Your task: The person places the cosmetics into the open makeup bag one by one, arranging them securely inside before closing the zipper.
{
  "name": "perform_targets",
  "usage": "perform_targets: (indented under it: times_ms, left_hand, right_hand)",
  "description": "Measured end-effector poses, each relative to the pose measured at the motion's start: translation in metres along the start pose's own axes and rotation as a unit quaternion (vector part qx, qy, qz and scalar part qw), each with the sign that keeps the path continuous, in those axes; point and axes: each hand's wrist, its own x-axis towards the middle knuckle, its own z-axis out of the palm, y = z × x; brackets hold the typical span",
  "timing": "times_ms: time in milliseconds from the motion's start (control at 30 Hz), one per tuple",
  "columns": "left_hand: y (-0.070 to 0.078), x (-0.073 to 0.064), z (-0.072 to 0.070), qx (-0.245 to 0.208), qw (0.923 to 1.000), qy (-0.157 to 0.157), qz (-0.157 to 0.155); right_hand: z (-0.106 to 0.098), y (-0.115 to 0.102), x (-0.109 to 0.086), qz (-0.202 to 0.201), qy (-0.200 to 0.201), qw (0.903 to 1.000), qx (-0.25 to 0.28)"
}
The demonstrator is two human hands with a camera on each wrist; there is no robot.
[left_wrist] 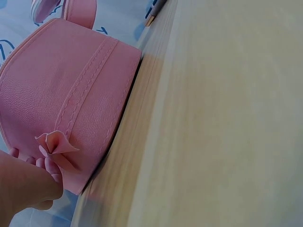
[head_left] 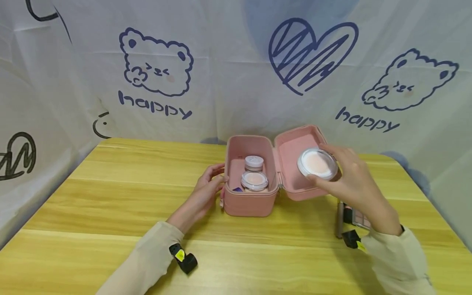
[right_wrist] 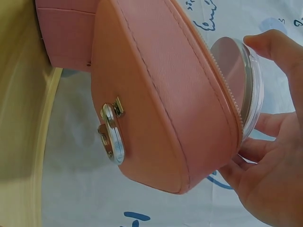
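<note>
Before me spreads a yellow wood-grain table (head_left: 110, 196). A pink case (head_left: 248, 205) stands on it, touching my left fingers (head_left: 214, 168); below my right fingers (head_left: 334, 150) lie a slim tube (head_left: 339, 221), a small black-ended item (head_left: 347, 215) and a palette (head_left: 360, 219).

The case (head_left: 248, 205) is pink (the clasp (right_wrist: 113, 137) on its lid (head_left: 290, 148), gold-toned); the compact (head_left: 317, 164) at that lid, peach-white. Under the case, the table (head_left: 129, 184) shows yellow woodgrain; behind it, whitish cloth (head_left: 228, 49) carries dark-blue bears (head_left: 156, 65) and a heart (head_left: 313, 53).

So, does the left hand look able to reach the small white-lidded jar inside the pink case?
Likely yes: the left hand touches the pink case, its lid stands open, and nothing seems above the jar.
</note>
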Motion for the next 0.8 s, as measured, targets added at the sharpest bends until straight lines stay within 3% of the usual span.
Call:
perform_targets:
  times_ms: [167, 433, 800]
  left_hand:
    - [0.0, 0.0, 0.001, -0.001, 1.0, 0.001, -0.007]
    - [0.002, 0.002, -0.001, 0.001, 1.0, 0.007, -0.005]
    - [0.002, -0.001, 0.001, -0.002, 1.0, 0.005, -0.002]
  right_hand:
    - [0.002, -0.001, 0.001, -0.011, 0.004, 0.9999, 0.001]
    - [0.007, -0.009, 0.005, 0.015, -0.021, 0.9996, 0.012]
    - [0.016, -0.016, 0.009, 0.003, -0.028, 0.9995, 0.015]
